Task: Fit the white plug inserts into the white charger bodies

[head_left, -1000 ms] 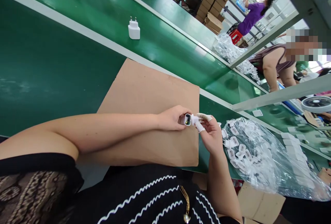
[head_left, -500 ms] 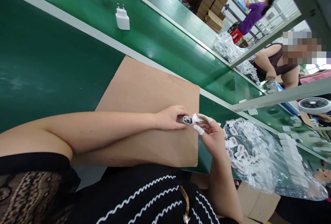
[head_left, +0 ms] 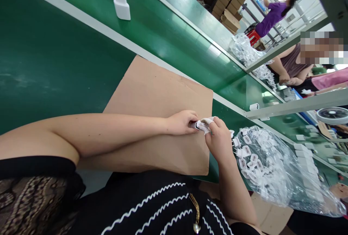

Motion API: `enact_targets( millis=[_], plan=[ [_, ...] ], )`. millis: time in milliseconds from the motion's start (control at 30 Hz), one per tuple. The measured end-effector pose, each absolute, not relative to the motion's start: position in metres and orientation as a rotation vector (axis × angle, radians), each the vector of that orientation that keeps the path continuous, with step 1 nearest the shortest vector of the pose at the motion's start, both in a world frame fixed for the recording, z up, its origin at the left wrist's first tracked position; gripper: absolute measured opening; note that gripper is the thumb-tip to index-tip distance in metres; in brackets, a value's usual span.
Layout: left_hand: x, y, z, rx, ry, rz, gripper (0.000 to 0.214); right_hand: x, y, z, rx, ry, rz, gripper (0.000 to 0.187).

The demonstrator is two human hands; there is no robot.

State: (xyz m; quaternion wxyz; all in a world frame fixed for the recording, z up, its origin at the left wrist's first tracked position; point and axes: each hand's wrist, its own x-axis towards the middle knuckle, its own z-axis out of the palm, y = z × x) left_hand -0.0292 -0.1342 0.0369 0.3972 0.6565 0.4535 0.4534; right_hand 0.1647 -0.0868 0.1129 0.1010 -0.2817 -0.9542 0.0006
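Both my hands meet over the right part of a brown cardboard sheet (head_left: 152,93) on the green table. My left hand (head_left: 181,122) is closed on a small white charger plug (head_left: 199,125), most of it hidden by fingers. My right hand (head_left: 219,139), with white finger cots on its fingertips, is pinched on the same plug from the right side. Both forearms rest near the cardboard's front edge.
A finished white plug (head_left: 121,6) stands on the green conveyor belt (head_left: 168,28) at the back. A clear plastic bag of several white plugs (head_left: 268,162) lies to my right. Cardboard boxes (head_left: 231,7) and other workers (head_left: 293,64) are across the line.
My right hand has closed further over the plug, now covering its open end. The plug on the conveyor has drifted left and farther up in view.
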Motion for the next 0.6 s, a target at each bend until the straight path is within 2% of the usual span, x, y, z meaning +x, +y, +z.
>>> enact_targets(
  millis=[467, 600],
  plan=[
    [-0.0288, -0.1318, 0.0314, 1.635, 1.117, 1.164, 0.019, 0.156, -0.0896, 0.1211, -0.7, -2.891, -0.166, 0.03],
    [-0.0292, -0.1318, 0.0335, 1.621, 1.116, 1.146, 0.02, 0.1563, -0.0837, 0.1221, -0.674, -2.936, -0.084, 0.028]
  ],
)
